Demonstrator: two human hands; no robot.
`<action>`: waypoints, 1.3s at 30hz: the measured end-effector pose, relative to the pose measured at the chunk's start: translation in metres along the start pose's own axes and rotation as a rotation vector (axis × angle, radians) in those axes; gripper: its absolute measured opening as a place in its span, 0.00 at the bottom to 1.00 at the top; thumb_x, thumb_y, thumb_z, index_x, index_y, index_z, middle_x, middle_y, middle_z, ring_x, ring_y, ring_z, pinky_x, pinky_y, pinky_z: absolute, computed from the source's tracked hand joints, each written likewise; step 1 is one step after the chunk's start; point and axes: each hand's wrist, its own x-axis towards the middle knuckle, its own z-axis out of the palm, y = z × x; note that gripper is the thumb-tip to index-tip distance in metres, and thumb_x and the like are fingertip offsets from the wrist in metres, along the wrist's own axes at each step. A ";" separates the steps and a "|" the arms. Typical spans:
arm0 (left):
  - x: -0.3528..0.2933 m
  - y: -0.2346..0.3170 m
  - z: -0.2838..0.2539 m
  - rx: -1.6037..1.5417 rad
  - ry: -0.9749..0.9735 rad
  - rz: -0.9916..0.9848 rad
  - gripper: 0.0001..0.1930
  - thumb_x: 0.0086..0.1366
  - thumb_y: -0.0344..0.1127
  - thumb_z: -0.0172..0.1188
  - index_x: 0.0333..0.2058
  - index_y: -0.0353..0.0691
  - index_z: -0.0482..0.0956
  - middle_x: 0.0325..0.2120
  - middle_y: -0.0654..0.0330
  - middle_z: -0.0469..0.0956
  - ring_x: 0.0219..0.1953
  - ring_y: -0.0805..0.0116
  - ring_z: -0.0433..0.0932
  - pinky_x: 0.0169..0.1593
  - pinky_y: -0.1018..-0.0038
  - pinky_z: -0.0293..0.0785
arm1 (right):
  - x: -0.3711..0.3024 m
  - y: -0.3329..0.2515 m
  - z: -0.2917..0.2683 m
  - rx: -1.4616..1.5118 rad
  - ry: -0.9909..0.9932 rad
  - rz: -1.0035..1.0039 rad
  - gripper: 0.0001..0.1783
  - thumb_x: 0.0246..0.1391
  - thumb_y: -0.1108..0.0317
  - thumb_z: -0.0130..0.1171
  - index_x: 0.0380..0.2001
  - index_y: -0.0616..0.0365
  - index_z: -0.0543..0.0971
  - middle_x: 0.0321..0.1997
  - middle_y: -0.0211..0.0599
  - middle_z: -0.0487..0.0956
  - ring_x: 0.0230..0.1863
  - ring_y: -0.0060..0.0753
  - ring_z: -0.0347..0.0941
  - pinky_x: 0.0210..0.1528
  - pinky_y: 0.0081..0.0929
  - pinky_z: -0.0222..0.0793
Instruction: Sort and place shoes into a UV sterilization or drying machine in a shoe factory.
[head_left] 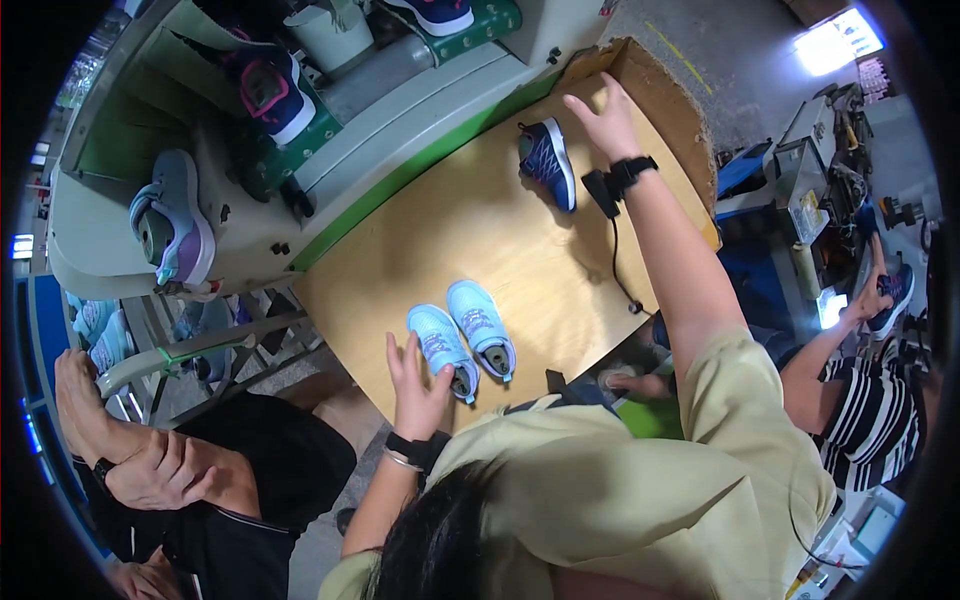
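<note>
A pair of light-blue sneakers stands side by side on the wooden tabletop (390,260): the left sneaker (433,335) and the right sneaker (477,312), toes pointing away from me. Beside the left one is my left hand (418,392), open, its fingers apart and thumb close to the heel; whether it touches the shoe I cannot tell. Farther off, at the right, a single navy sneaker (545,165) rests on the table. My right hand (605,122) is open just right of that sneaker, fingers spread and nothing held.
A curved machine (400,120) borders the table's far left side, carrying a navy-and-pink shoe (275,95) and a grey-lilac shoe (175,220). Cardboard (675,105) edges the far right corner. A person with crossed arms (170,465) sits at left; another at right holds a dark shoe (893,298).
</note>
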 end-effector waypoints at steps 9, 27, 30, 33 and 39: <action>0.028 0.036 0.010 0.278 -0.034 0.237 0.42 0.54 0.52 0.68 0.66 0.49 0.62 0.69 0.42 0.47 0.70 0.39 0.48 0.65 0.39 0.44 | -0.104 -0.023 0.005 0.171 -0.820 -0.205 0.41 0.43 0.68 0.71 0.62 0.50 0.65 0.56 0.51 0.74 0.53 0.51 0.74 0.58 0.39 0.69; 0.010 0.011 0.046 0.534 -0.011 0.430 0.40 0.53 0.60 0.65 0.63 0.56 0.66 0.66 0.56 0.61 0.66 0.41 0.55 0.63 0.31 0.42 | -0.288 -0.027 0.027 0.555 -0.546 0.089 0.37 0.49 0.65 0.69 0.61 0.57 0.65 0.64 0.55 0.66 0.65 0.48 0.65 0.66 0.35 0.61; 0.011 0.007 0.044 0.470 0.008 0.496 0.40 0.56 0.57 0.64 0.65 0.52 0.63 0.68 0.53 0.56 0.68 0.41 0.52 0.65 0.33 0.39 | -0.342 -0.021 0.006 0.456 -0.217 0.179 0.30 0.58 0.64 0.63 0.60 0.58 0.66 0.60 0.47 0.72 0.62 0.41 0.69 0.64 0.33 0.64; -0.012 0.010 0.054 0.501 0.045 0.800 0.34 0.62 0.49 0.61 0.65 0.49 0.62 0.69 0.49 0.50 0.70 0.41 0.47 0.67 0.36 0.35 | -0.451 0.011 -0.027 0.346 0.171 0.379 0.19 0.57 0.69 0.59 0.52 0.61 0.72 0.51 0.46 0.75 0.49 0.42 0.75 0.51 0.32 0.73; -0.132 -0.025 0.084 0.634 -0.804 1.246 0.33 0.55 0.39 0.67 0.60 0.48 0.69 0.69 0.47 0.50 0.69 0.40 0.49 0.66 0.42 0.49 | -0.696 -0.022 -0.073 0.162 0.346 0.705 0.14 0.50 0.70 0.57 0.41 0.59 0.78 0.41 0.47 0.77 0.47 0.49 0.74 0.50 0.38 0.71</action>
